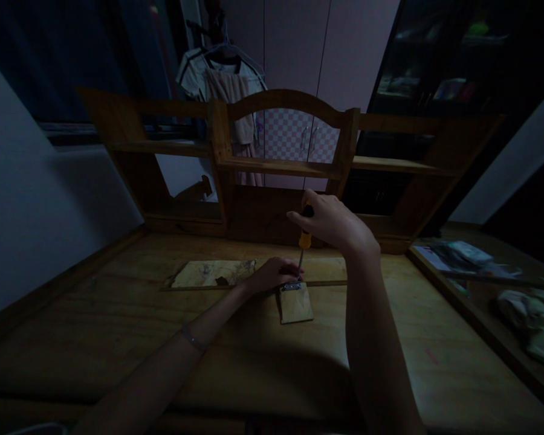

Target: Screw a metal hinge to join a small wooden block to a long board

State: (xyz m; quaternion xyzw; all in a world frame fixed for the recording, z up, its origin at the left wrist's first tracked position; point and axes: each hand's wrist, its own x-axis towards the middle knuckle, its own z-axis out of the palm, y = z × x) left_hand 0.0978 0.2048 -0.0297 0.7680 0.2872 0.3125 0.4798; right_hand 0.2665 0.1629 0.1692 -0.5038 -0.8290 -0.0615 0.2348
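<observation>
My right hand (329, 219) is wrapped round the top of a screwdriver (304, 240) with a yellow and black handle, held upright. Its shaft points down to a small metal hinge (292, 286) at the edge of a small square wooden board (296, 304). Beside the tip, my left hand (278, 272) has its fingers bent at the hinge and the edge of a long wooden plank (213, 273). What those fingers pinch, if anything, is hidden. The plank lies flat behind the small board, with dark stains on its left part.
Everything lies on a wooden desk (163, 344) with a wooden shelf unit (281, 166) along its back. At right, a lower surface holds plastic-wrapped items (465, 254) and crumpled cloth (532, 320). Clothes (229, 84) hang behind the shelf. The room is dim.
</observation>
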